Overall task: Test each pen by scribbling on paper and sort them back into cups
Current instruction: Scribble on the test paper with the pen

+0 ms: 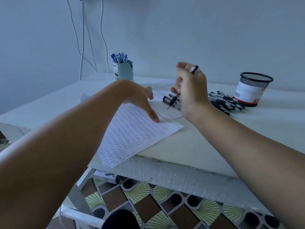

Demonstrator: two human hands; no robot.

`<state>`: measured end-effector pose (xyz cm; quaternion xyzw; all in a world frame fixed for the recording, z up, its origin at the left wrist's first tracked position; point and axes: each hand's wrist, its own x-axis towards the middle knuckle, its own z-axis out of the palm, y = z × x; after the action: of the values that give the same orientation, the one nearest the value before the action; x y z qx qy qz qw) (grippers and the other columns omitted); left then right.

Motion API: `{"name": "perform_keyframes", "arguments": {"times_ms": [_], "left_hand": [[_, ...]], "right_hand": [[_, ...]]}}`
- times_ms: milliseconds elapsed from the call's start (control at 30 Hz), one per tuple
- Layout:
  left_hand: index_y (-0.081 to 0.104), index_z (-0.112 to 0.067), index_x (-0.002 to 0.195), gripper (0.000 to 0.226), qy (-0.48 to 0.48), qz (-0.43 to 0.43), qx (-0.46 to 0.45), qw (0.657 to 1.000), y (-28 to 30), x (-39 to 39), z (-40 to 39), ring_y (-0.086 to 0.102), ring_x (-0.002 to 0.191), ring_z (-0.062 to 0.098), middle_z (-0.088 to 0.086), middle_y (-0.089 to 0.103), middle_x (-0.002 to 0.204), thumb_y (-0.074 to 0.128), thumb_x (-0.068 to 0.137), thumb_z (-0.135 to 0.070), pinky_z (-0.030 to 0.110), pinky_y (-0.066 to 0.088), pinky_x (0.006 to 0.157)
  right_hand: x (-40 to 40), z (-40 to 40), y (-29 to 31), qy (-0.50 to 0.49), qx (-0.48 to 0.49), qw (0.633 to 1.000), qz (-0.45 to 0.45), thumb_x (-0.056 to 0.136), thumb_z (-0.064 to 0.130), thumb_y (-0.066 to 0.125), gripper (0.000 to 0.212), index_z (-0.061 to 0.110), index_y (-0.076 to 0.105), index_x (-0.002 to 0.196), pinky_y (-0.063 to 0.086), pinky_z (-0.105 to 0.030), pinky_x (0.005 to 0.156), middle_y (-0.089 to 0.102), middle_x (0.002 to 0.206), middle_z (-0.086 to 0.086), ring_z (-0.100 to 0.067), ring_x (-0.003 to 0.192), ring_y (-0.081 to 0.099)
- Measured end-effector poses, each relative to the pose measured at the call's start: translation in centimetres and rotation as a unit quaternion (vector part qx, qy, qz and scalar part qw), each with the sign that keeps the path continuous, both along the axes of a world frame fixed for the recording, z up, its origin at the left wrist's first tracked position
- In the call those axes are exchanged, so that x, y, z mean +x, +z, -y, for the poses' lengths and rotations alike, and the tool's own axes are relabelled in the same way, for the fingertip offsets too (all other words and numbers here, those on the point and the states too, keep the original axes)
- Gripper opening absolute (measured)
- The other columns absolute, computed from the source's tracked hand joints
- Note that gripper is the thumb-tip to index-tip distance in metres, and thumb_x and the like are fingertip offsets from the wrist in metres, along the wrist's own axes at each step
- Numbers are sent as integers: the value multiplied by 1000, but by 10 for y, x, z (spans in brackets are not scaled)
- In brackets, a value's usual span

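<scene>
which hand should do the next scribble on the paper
Right. The right hand already grips a pen, tip down just above the paper. The left hand holds no pen; its fingers rest on the sheet.

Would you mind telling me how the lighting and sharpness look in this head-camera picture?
Head view: dim, bluish cast, no glare; wide-angle bending at the table edge; right hand and its pen slightly motion-blurred; scribbled paper reasonably sharp.

**Pale room, white table, patterned floor**

Plain bluish-white wall (pixel 181 30), white cables (pixel 82 38) hanging down it at left. White table (pixel 189 146) with chipped front edge. Floor (pixel 148 205) in brown, black and green fan-pattern tile. Dim, cool light.
</scene>
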<state>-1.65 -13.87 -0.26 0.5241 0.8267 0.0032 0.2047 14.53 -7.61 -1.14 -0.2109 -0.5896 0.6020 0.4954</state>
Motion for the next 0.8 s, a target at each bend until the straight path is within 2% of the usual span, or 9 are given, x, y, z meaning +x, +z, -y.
{"name": "perform_keyframes", "arguments": {"times_ms": [100,167,267,333,433,533,600,667,800], "left_hand": [[47,-22,139,107,6,-22,-3,1000,7,2,1,46,133,32,4,51,144,89,52,-67,53,35,114],[56,-13,124,80,-6,-14,2,1000,9,4,-1,55,112,24,5,60,125,88,65,-58,38,45,93],[57,-10,97,45,-37,36,3,999,7,2,-9,50,77,19,10,62,90,85,78,-39,26,41,66],[56,-13,88,32,-41,63,1,997,5,3,-14,47,66,16,5,61,78,83,83,-30,25,41,61],[58,-13,89,30,-36,86,-16,996,4,6,-18,45,64,14,2,58,74,82,85,-32,24,39,59],[57,-14,92,48,-55,71,-48,995,5,12,-17,42,64,15,1,53,74,86,73,-47,23,39,59],[59,-10,95,53,-75,56,-60,994,7,13,-14,44,68,15,3,54,79,88,68,-47,22,41,60],[65,-12,103,53,-83,50,-60,993,9,14,-12,48,77,16,4,58,90,92,67,-41,24,44,68],[65,-15,103,47,-88,77,-58,991,8,11,-12,44,76,15,4,53,89,90,71,-39,24,40,68]], "right_hand": [[15,-4,-4,56,-85,995,-9,109,32,46,37,9,73,105,53,-34,78,52,59,-1,-16,60,53],[25,-7,-11,57,-86,994,30,108,51,42,53,16,80,96,52,-33,83,56,68,0,-15,72,57],[39,-13,-22,35,-107,992,58,103,69,37,71,17,80,81,55,-29,73,36,59,2,-12,55,41],[49,-17,-29,50,-122,990,46,102,68,40,70,12,79,88,59,-31,74,46,56,2,-11,52,50],[59,-18,-33,97,-119,987,35,95,59,59,52,9,75,97,61,-35,86,75,80,-6,-19,78,75],[61,-18,-34,123,-82,988,32,78,27,85,28,14,64,91,60,-40,86,70,81,-5,-20,73,69],[60,-20,-36,105,-47,991,63,85,11,83,30,16,54,88,58,-50,92,62,70,-2,-18,63,62],[61,-18,-36,107,-8,988,112,98,13,70,19,15,52,90,59,-50,95,63,66,-2,-22,63,67],[61,-11,-38,156,95,959,219,106,23,59,16,15,72,111,59,-40,97,79,99,-6,-23,96,76]]}}
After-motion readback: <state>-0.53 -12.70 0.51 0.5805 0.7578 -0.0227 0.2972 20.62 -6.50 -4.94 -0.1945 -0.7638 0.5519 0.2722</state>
